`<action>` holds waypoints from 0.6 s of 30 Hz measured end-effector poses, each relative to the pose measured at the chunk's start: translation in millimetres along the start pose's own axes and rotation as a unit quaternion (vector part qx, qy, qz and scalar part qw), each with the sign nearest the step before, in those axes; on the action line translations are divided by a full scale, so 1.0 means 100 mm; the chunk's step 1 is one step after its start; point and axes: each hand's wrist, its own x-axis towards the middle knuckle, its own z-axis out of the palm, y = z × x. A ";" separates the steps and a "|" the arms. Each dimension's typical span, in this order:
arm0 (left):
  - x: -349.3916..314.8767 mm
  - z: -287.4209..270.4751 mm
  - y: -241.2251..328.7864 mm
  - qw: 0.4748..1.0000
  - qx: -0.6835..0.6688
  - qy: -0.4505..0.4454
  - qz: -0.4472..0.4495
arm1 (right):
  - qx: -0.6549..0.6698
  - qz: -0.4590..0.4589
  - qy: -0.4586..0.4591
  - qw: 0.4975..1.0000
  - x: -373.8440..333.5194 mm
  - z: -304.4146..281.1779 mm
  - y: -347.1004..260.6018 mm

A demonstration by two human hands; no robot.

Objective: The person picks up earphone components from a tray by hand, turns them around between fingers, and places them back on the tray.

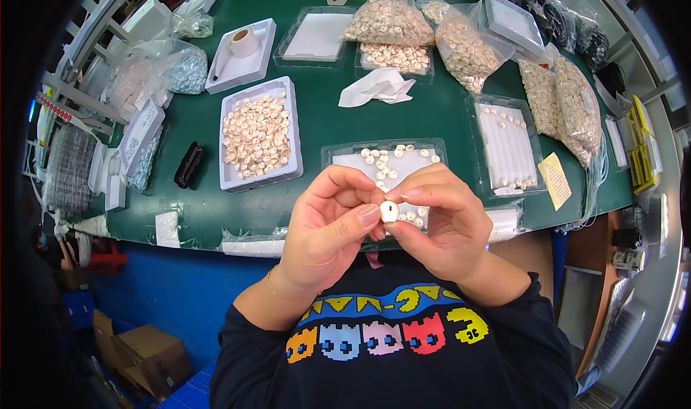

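In front of my chest I hold a small white rounded piece [389, 211], which looks like an earbud shell with a dark oval slot facing up. My right hand [450, 225] pinches it between thumb and fingertips. From the other side, my left hand [324, 225] is closed, its thumb tip against the piece and its fingers curled behind. Below my hands lies a clear plastic tray [328, 154] with a white liner and several similar shells, partly hidden by my fingers.
Left of my hands, a white tray [225, 132] is heaped with shells, with a black case [188, 164] beside it. A crumpled tissue [376, 89] lies beyond. Bags of shells [389, 19] stand at the back. Another tray [504, 146] and a yellowish paper slip [554, 181] lie right.
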 end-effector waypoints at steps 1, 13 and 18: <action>0.00 -0.01 0.00 1.000 0.003 0.002 0.002 | -0.003 -0.003 -0.001 1.000 0.00 0.00 0.00; 0.04 -0.07 -0.03 1.000 -0.024 0.012 0.008 | -0.040 0.048 -0.027 0.998 -0.01 -0.02 0.05; 0.05 -0.08 -0.04 0.999 -0.034 0.021 0.000 | -0.040 0.069 -0.036 0.996 0.00 -0.01 0.04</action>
